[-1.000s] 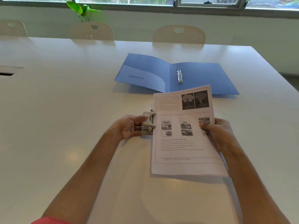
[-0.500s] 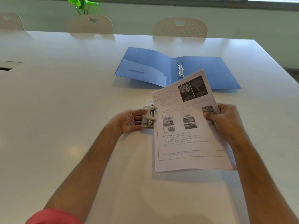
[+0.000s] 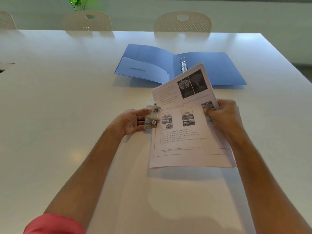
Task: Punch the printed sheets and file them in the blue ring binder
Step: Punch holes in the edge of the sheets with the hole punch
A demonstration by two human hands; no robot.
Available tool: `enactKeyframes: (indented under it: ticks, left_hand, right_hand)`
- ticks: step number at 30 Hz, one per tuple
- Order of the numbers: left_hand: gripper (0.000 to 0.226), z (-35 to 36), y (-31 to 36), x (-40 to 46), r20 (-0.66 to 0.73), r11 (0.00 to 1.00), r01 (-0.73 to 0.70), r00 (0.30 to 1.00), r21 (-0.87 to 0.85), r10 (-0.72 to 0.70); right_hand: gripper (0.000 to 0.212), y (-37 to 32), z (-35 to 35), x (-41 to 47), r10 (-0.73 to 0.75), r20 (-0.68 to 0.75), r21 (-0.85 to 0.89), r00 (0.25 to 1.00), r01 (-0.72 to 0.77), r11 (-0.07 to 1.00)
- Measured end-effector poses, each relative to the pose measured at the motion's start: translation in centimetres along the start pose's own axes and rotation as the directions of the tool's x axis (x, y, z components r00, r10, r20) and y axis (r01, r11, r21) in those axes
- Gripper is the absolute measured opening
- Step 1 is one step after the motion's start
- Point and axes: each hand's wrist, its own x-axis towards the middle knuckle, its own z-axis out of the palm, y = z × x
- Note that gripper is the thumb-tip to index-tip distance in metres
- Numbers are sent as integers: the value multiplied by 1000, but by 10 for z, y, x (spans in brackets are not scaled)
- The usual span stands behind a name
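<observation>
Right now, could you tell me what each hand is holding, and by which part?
The left hand holds the hole punch by its left side. The right hand pinches the printed sheets at their right edge.

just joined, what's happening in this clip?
A person is punching printed sheets at a white table. The left hand holds a small grey hole punch at the sheets' left edge, while the right hand grips their right edge, top end tilted up. The blue ring binder lies open behind, nothing on its rings yet.
</observation>
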Motion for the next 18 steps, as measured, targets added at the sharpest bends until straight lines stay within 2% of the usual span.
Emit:
enactKeyframes:
  ticks: [8, 18]
  left_hand:
    - [44, -1, 0, -1, -1, 1000, -10, 1000, 2, 10]
    - [48, 0, -2, -2, -8, 1000, -17, 1000, 4, 17]
  right_hand:
    - [9, 23, 7, 8, 189, 114, 222, 975, -211, 952]
    - [10, 25, 11, 6, 191, 149, 331, 970, -231, 915]
